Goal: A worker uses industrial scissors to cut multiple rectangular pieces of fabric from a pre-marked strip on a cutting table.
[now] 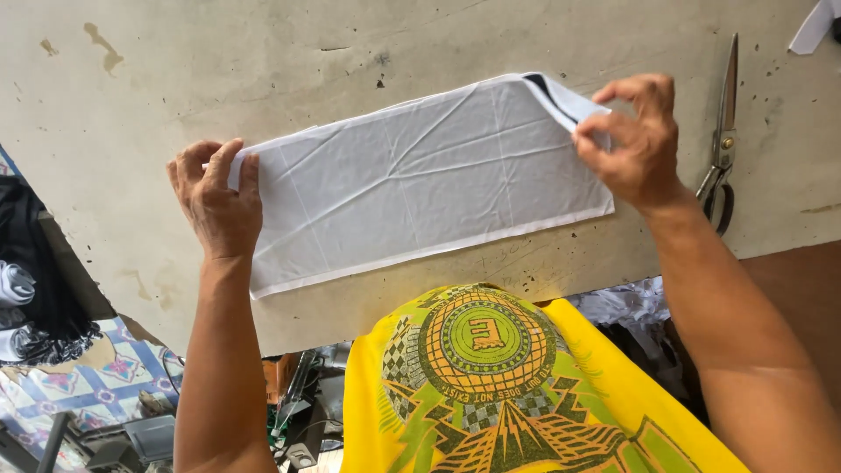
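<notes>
- stained, off-white worktable [175, 79] fills the view, marked with brown blotches and small dark specks; its near edge runs just below both wrists.
- white fabric piece [412, 184], a long thin rectangle creased with fold lines, lies flat on the table, stretched between the two hands and slanting up toward the right hand.
- its right end is folded back on itself, and a dark strip shows inside the fold just beside the right fingertips.
- left hand [217, 197] rests on the cloth's left end, fingers curled over that edge and closed on it.
- right hand [635, 144] pinches the folded right corner between thumb and fingers, lifted slightly off the surface.
- the hands are well apart, one at each end of the cloth.
- metal scissors [724, 131] with dark handles lie on the table just beyond the right wrist, blades closed and pointing away.
- a white scrap [815, 24] sits at the far corner past the right hand.
- below the wrists, the person's yellow shirt [491, 385] carries a round green-and-orange print.
- dark and white cloth bundles [31, 289] lie beyond the left arm, off the table.
</notes>
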